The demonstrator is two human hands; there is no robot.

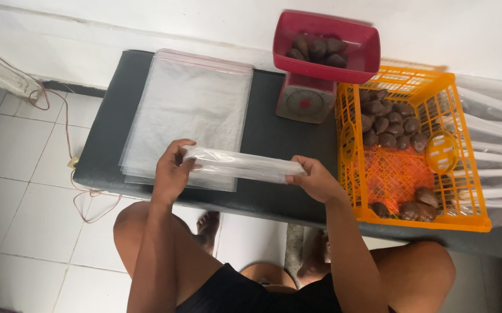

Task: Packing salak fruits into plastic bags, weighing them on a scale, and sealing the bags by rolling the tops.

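My left hand and my right hand each grip one end of a clear plastic bag, held flat and stretched between them above the front of a dark low table. Under and behind the left hand lies a stack of clear zip bags with a pink seal edge. To the right of my right hand stands an orange plastic crate holding several dark brown round fruits.
A small kitchen scale with a red tray of several brown fruits stands at the table's back. Filled clear bags lie right of the crate. A thin cable trails on the white tiled floor at left. My knees are below the table.
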